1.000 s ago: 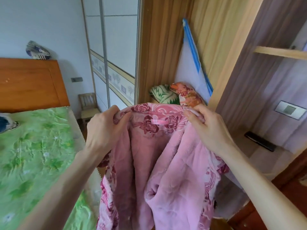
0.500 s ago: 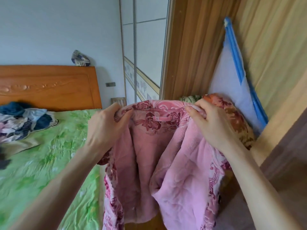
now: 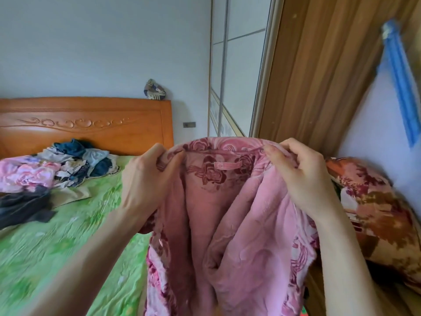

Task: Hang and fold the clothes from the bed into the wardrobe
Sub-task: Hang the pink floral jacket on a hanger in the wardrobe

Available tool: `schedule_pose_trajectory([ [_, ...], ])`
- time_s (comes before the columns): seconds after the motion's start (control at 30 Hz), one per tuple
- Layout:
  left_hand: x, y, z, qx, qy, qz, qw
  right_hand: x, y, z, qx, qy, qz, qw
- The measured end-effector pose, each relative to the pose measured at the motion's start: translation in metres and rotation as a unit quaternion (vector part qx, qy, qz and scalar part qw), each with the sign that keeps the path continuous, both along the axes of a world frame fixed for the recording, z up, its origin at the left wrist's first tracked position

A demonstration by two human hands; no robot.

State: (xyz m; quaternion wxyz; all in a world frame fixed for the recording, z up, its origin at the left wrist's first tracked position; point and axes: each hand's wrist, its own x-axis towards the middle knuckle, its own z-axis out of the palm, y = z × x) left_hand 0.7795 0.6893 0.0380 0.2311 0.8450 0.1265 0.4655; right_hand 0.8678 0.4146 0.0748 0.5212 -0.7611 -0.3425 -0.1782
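A pink fleece garment (image 3: 230, 236) with dark red rose print hangs in front of me, its inside and collar loop facing me. My left hand (image 3: 145, 181) grips the collar at its left shoulder. My right hand (image 3: 300, 176) grips the collar at its right shoulder. A pile of mixed clothes (image 3: 52, 172) lies on the bed (image 3: 57, 242) with the green sheet, near the wooden headboard (image 3: 91, 124). The wardrobe's sliding door (image 3: 237, 71) stands behind the garment.
Brown curtains (image 3: 316, 83) hang right of the door. A floral red and brown cushion (image 3: 373, 215) leans at the right below a white and blue bag (image 3: 387, 106). A small striped object (image 3: 155, 90) sits on top of the headboard.
The view has swung left, from the wardrobe's shelves toward the bed and its clothes pile. Both hands keep the same hold on the garment's collar.
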Motion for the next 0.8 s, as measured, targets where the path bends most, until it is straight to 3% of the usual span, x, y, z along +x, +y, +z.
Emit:
schedule_pose_trajectory([
  [0.1, 0.018, -0.005, 0.002, -0.003, -0.006, 0.006, 1.0, 0.018, 0.002, 0.0, 0.047, 0.013, 0.017, 0.999],
  [0.43, 0.089, -0.007, 0.024, 0.015, -0.028, -0.027, 0.999, 0.071, -0.004, 0.017, 0.074, -0.01, -0.036, 0.997],
  [0.8, 0.219, 0.007, 0.055, -0.01, -0.069, -0.142, 0.987, 0.132, 0.017, 0.056, 0.071, -0.04, -0.115, 0.99],
])
